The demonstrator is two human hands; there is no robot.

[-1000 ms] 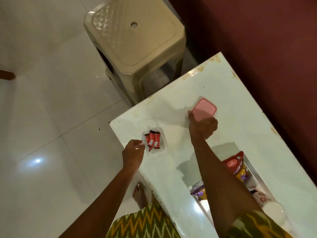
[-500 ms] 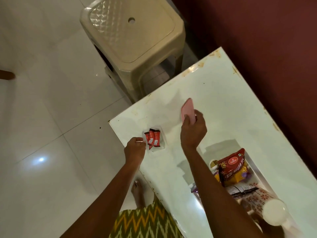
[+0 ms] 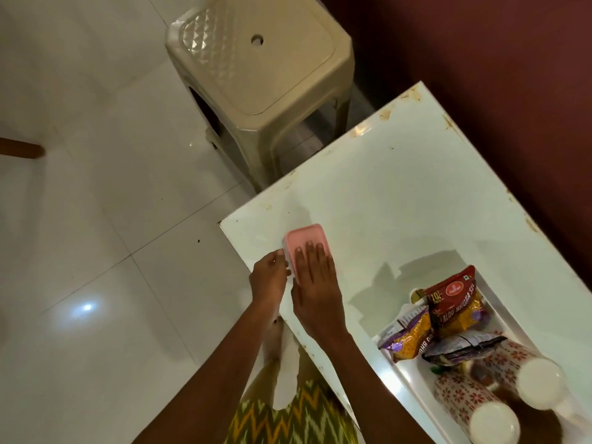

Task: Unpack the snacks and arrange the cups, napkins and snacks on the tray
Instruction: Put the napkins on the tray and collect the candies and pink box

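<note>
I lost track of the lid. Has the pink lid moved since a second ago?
Yes. The pink lid has gone from mid-table toward the table's near-left corner, onto the container, under the right hand.

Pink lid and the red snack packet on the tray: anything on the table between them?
Nothing. In the head view, bare white tabletop separates the pink lid, under the right hand, from the red snack packet.

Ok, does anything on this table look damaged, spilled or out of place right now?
Nothing is spilled. The table has brown, rust-like chipping along its far edge and corners. The cups lie on their sides in the tray beside the snack packets. Both hands rest at the pink lid.
</note>
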